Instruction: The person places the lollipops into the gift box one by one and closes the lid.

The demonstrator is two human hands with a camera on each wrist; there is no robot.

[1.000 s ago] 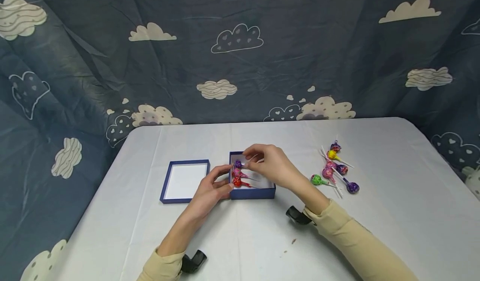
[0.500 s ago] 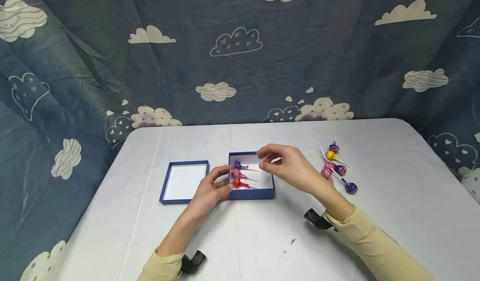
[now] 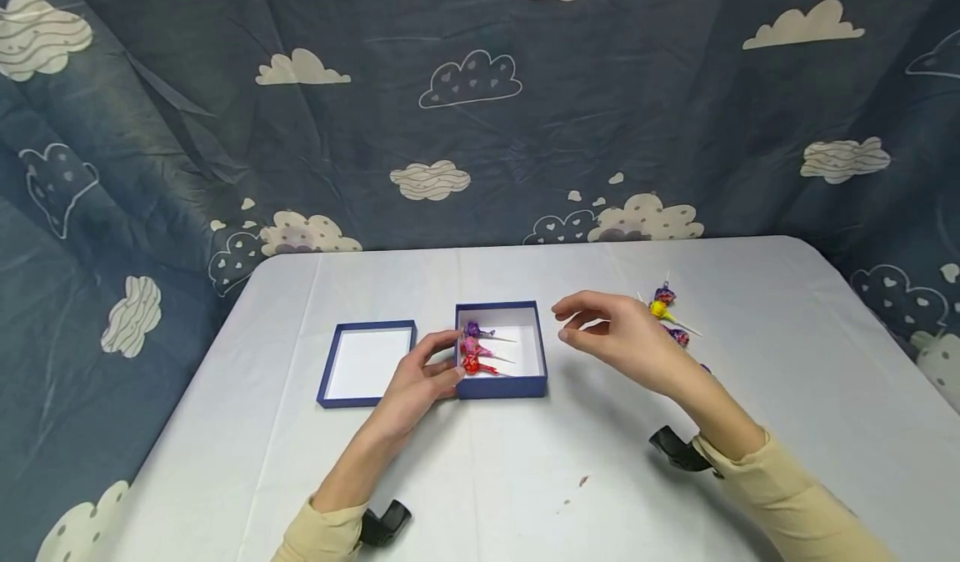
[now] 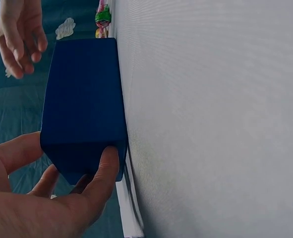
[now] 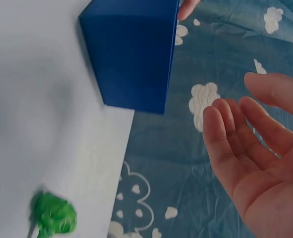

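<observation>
A blue open-topped box (image 3: 501,388) holds a purple lollipop (image 3: 472,329), a pink lollipop (image 3: 471,347) and a red lollipop (image 3: 471,365). They lie in a column along its left side, sticks pointing right. My left hand (image 3: 415,385) grips the box's left end, thumb and fingers spread across it in the left wrist view. Beyond the box's right side, my right hand (image 3: 626,341) hovers over the table with bent fingers and nothing in them. The right wrist view shows its palm (image 5: 270,188) bare, with a green lollipop (image 5: 55,216) lying on the table.
A shallow blue-edged lid (image 3: 367,363), white inside, lies left of the box. More lollipops, among them a yellow lollipop (image 3: 661,310), lie on the table at right, partly hidden by my right hand. A dark cloud-patterned cloth (image 3: 480,162) hangs behind.
My right hand has let go of the purple lollipop in the box and moved right, out past the box toward the loose lollipops. The left hand stays on the box.
</observation>
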